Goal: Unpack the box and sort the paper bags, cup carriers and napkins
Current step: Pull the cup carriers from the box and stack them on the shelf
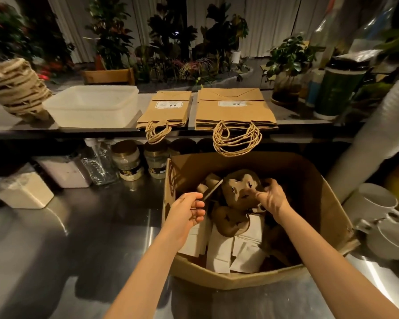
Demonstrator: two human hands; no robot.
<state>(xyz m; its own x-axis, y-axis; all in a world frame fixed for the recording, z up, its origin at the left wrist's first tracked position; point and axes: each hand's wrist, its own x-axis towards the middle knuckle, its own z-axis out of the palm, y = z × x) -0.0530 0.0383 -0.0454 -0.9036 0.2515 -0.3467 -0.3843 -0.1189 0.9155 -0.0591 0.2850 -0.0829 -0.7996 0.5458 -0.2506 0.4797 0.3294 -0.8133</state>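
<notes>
Napkins [226,252], or pale folded paper that reads as such, fill the near end of the cardboard box [320,203] on the steel surface [90,226], lying flat in overlapping packs. Both hands are inside the box just beyond them. The left hand [189,210] has its fingers curled, pinching the near end of a thin brown strip [213,189] that slants up and away to the right. It looks like a flat piece seen edge-on, though I cannot tell what kind. The right hand [272,196] is nearer the work: its fingers grip the right rim of a moulded-pulp cup carrier [237,187], which lies to that hand's left, tipped up with its wells facing the camera. A second cup carrier [230,223] sits just below and nearer, touching it, so the lift probably has to go straight up to part the two. Dull brown, stiff and light-looking, the held carrier should come out one-handed. Farther off, on the upper surface [295,118], are the sorted piles — a carrier stack [16,88] at far left, a plastic tub [92,107], then small paper bags [168,109] and large paper bags [234,109], their handles hanging over the front edge.
</notes>
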